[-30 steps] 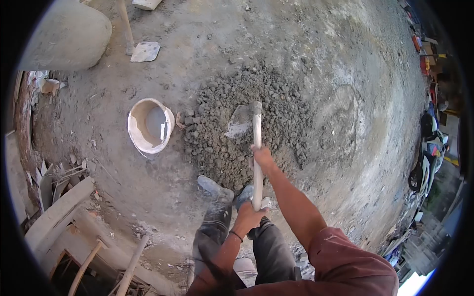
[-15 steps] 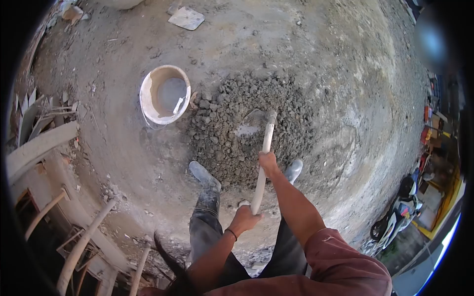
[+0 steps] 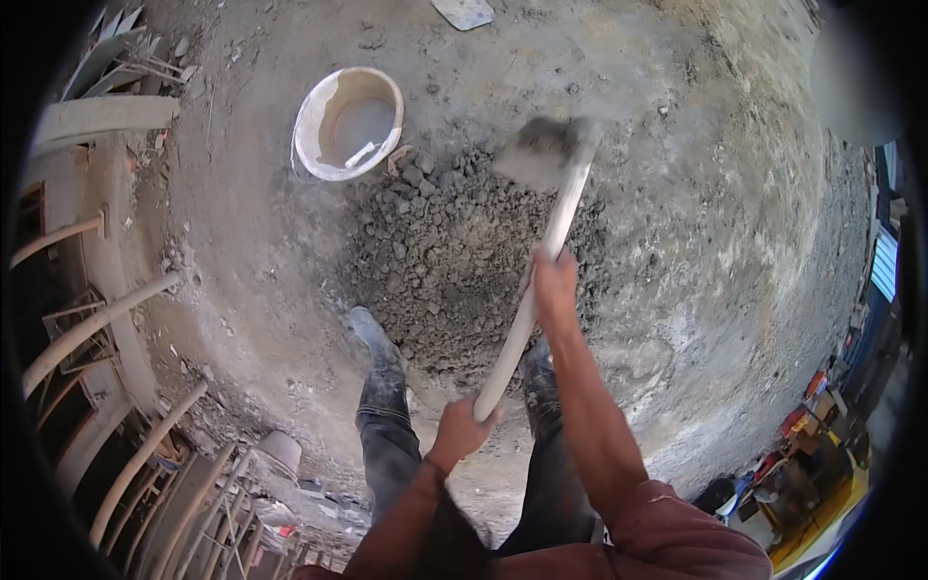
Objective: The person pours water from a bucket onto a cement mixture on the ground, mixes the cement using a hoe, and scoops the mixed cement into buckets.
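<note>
Both my hands grip a hoe (image 3: 512, 346) by its pale, thick handle. My left hand (image 3: 461, 431) is closed around the butt end, close to my legs. Farther up, my right hand (image 3: 555, 287) wraps the middle of the handle. The hoe's blade (image 3: 536, 155) is smeared by motion and appears raised over the far edge of a heap of dark, lumpy mortar mix (image 3: 449, 261). The heap lies on the ground in front of my boots. Beyond its far left side stands a whitish bucket (image 3: 307, 130) with a small white object inside.
My left boot (image 3: 372, 333) stands at the heap's near left edge. A flat pale slab (image 3: 464, 12) lies at the far side. Wooden poles (image 3: 97, 333) and a concrete beam (image 3: 106, 121) line the left. Assorted clutter (image 3: 807, 425) sits at the lower right.
The hoe's blade has come out of the heap and moved up and away. Both hands still hold the handle, the right one farther forward. My view has turned and shifted.
</note>
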A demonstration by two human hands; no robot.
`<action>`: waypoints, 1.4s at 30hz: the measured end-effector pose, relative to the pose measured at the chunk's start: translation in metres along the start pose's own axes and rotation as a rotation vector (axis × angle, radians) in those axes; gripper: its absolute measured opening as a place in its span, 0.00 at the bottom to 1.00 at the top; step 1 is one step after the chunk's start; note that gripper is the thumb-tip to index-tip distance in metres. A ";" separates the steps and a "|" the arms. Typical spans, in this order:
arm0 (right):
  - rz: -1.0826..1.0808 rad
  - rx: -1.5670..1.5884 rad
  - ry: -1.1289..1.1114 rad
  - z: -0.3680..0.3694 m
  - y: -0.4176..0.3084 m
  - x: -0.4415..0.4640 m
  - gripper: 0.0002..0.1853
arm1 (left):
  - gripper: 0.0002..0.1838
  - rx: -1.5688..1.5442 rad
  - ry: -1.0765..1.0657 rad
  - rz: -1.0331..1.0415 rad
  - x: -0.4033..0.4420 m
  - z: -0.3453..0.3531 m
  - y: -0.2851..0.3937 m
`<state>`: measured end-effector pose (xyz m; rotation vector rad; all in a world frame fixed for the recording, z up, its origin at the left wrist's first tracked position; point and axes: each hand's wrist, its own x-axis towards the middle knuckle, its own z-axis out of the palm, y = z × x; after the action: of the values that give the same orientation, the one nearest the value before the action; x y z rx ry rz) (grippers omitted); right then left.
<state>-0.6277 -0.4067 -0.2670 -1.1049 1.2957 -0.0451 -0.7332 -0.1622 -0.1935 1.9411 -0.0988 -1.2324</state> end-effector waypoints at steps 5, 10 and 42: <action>-0.393 -0.475 0.076 0.019 -0.117 0.110 0.19 | 0.18 -0.249 0.016 0.182 0.149 0.006 0.072; -0.083 -0.807 -0.145 0.054 0.006 0.156 0.22 | 0.15 -0.513 -0.052 -0.272 0.123 0.021 0.017; 0.183 0.390 0.024 0.056 0.119 -0.314 0.06 | 0.11 0.304 -0.088 0.175 -0.145 -0.170 -0.250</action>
<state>-0.7554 -0.1259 -0.1226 -0.6540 1.3357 -0.1674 -0.7601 0.1709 -0.2234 2.0825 -0.5176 -1.2402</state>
